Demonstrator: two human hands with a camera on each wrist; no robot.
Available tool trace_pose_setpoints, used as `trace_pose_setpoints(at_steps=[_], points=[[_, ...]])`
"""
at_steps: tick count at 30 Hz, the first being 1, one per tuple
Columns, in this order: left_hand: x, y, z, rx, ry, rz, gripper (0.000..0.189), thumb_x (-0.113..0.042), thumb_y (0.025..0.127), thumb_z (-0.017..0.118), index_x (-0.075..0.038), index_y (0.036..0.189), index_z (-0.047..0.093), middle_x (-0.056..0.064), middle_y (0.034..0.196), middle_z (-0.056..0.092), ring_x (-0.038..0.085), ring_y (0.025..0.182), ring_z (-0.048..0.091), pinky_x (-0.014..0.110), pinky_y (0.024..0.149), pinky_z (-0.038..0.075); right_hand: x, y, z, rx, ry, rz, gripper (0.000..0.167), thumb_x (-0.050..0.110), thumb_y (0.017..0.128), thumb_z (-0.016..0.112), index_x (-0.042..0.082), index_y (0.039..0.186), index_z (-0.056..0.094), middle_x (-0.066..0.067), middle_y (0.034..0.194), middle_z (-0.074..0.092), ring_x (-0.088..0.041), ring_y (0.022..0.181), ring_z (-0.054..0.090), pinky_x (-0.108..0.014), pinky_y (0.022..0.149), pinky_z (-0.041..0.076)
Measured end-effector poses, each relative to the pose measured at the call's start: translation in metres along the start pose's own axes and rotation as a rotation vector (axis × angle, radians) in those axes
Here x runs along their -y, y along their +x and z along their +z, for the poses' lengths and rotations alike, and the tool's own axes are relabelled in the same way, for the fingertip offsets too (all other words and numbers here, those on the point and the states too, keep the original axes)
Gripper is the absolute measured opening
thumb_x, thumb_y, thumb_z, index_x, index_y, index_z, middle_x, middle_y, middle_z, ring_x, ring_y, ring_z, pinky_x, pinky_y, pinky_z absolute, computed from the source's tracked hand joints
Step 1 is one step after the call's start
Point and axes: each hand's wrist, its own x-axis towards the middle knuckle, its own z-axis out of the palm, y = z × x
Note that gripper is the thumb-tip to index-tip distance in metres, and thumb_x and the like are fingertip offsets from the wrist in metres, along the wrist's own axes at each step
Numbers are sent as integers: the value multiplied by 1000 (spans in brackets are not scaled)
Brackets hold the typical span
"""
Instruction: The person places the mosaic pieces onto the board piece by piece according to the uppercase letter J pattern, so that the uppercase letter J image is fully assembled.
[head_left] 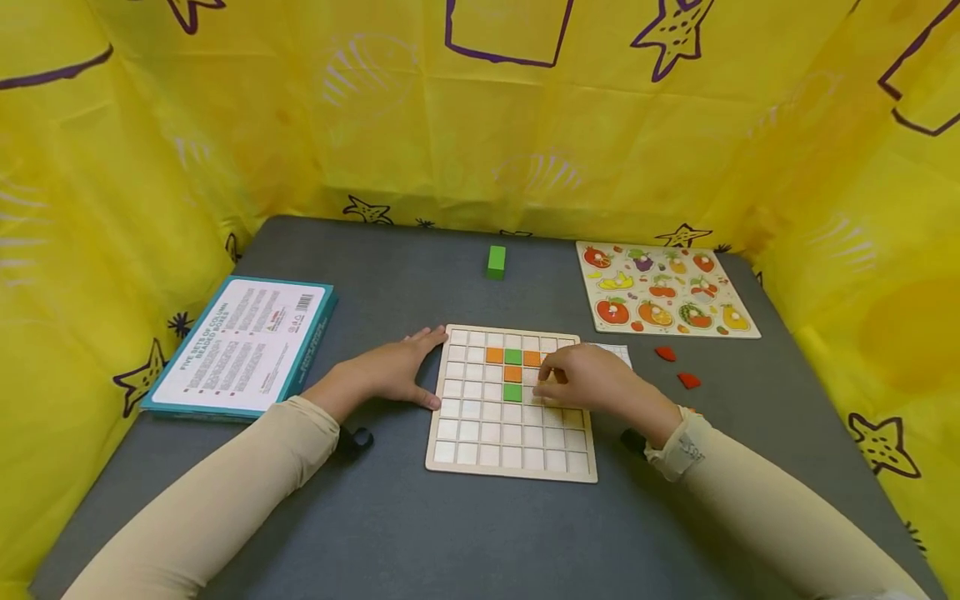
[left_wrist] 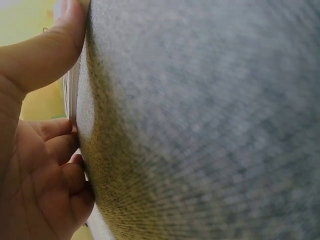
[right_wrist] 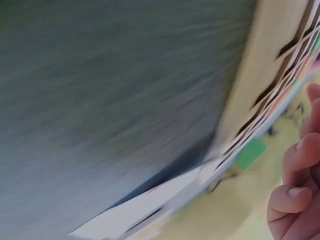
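Note:
A square wooden grid board [head_left: 480, 473] lies on the dark table in the head view. Its cells are mostly pale; among them sit an orange tile [head_left: 495, 356], a green tile [head_left: 513, 357] and several more in those two colours. Against the board's left edge rests my left hand [head_left: 390, 367], thumb and fingers spread along the rim. My right hand [head_left: 588, 375] is over the board's right part, fingers bent and thumb close to the index finger, fingertips right at the cells beside the lower green tile [head_left: 512, 392]. I cannot tell whether they pinch a tile.
A fruit puzzle board [head_left: 671, 292] lies at the back right, with red pieces [head_left: 688, 381] in front. White gridded paper [head_left: 621, 353] shows behind my right hand. A green block [head_left: 496, 262] stands at the back; a teal-edged box [head_left: 243, 346] lies at left. Yellow cloth encloses the table.

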Motion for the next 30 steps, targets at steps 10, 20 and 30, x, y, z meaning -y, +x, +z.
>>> trace_pose_setpoints(at_steps=[10, 20, 30], points=[[-2, -1, -2, 20, 40, -18, 115, -58, 75, 78, -13, 159, 13, 9, 163, 8, 38, 145, 16, 54, 112, 20, -84, -96, -25, 18, 117, 130, 31, 36, 81, 81, 15, 102, 71, 9, 66, 52, -6, 57, 46, -27, 54, 40], [-4, 1, -1, 22, 48, -48, 115, -59, 76, 76, -16, 159, 10, 10, 163, 8, 42, 143, 18, 56, 111, 22, -138, -159, -29, 23, 179, 263, 42, 30, 78, 84, 8, 110, 67, 6, 69, 50, -7, 59, 45, -26, 57, 37], [-7, 0, -1, 26, 52, -42, 113, -56, 77, 77, -15, 159, 11, 7, 163, 6, 40, 144, 16, 55, 112, 20, -142, -158, -20, -30, 159, 242, 28, 29, 80, 83, 14, 99, 68, 8, 68, 48, -4, 60, 44, -26, 58, 36]])
